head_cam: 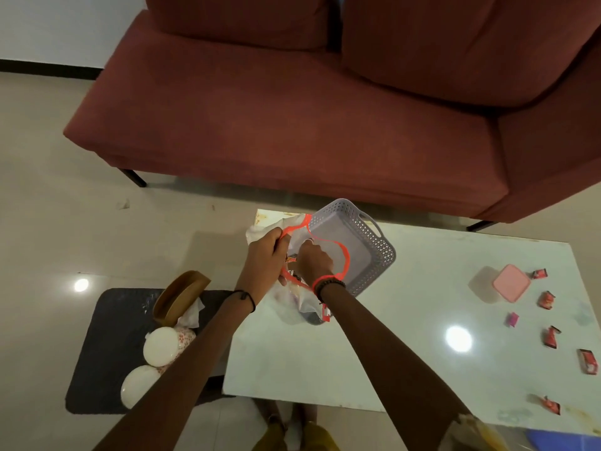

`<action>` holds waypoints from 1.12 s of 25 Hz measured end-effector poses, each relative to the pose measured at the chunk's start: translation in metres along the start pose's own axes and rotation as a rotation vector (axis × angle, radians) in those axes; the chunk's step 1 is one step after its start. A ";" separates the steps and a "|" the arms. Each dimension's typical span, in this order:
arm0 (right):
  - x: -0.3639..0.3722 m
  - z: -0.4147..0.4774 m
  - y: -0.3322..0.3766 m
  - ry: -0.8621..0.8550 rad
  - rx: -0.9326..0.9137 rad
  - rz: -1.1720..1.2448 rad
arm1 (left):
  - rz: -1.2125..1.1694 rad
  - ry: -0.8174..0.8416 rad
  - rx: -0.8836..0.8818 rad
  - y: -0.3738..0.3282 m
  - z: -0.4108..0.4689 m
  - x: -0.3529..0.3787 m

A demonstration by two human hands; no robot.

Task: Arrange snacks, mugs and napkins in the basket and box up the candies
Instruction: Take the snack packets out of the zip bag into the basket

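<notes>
Crinkled clear plastic bag (305,301), orange-rimmed, set on glossy white table (390,353), touching perforated grey basket (374,252). Bag rim gripped by left hand (265,252), fingers curled tight. Right hand (313,260) sunk in bag mouth, fingers curled; grasp cannot be told. Red-wrapped candies (551,336) scattered at right, near square pink box (512,283).

Both hands (265,255) in orange-rimmed bag (345,255) beside basket (374,252)

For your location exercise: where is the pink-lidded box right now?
Head view: the box stands far right on the table, beside scattered candies, right of the basket.
</notes>
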State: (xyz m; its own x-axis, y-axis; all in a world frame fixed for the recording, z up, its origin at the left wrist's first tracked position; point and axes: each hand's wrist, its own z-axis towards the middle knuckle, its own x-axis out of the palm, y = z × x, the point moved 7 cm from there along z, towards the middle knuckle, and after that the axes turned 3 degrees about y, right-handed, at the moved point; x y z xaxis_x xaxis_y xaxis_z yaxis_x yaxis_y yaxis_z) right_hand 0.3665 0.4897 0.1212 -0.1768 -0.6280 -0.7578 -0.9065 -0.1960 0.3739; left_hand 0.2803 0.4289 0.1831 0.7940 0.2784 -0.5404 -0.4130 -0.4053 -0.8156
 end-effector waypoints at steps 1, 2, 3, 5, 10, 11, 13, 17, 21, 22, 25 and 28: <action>0.002 0.005 -0.002 -0.012 0.010 0.007 | -0.004 0.002 0.011 -0.003 0.003 0.001; 0.005 0.010 -0.004 -0.012 0.012 0.002 | -0.011 0.004 0.023 -0.005 0.006 0.002; 0.009 0.014 -0.004 -0.002 0.010 -0.016 | -0.021 0.007 0.034 -0.007 0.008 0.002; 0.007 0.016 -0.002 0.019 0.002 -0.037 | -0.035 0.009 0.039 -0.009 0.012 0.000; -0.044 -0.023 0.022 -0.087 -0.151 0.010 | -0.066 -0.062 -0.015 -0.016 0.026 -0.019; -0.062 -0.036 0.023 -0.133 -0.179 0.020 | -0.093 -0.054 -0.032 -0.018 0.030 -0.023; -0.100 -0.059 0.008 -0.209 -0.168 0.201 | -0.190 -0.016 -0.055 -0.022 0.036 -0.030; -0.166 -0.094 -0.046 -0.174 -0.291 1.120 | -0.281 0.003 -0.058 -0.031 0.046 -0.037; -0.182 -0.063 -0.134 -0.454 -0.260 1.313 | -0.242 -0.062 -0.043 -0.030 0.056 -0.042; -0.172 -0.046 -0.158 -0.531 -0.160 1.288 | -0.230 -0.083 -0.034 -0.030 0.057 -0.045; -0.113 0.022 -0.221 -0.555 0.165 1.098 | -0.224 -0.115 -0.016 -0.025 0.060 -0.044; -0.056 0.074 -0.257 -0.430 0.296 0.842 | -0.231 -0.143 0.005 -0.016 0.061 -0.045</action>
State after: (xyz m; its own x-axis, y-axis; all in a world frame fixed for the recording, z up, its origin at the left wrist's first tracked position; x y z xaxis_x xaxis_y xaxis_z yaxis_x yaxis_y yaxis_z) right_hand 0.5804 0.6312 0.0279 -0.8786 -0.1372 -0.4575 -0.4697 0.4221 0.7754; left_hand 0.2238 0.4759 0.2080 0.7964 0.4834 -0.3634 -0.2306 -0.3127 -0.9214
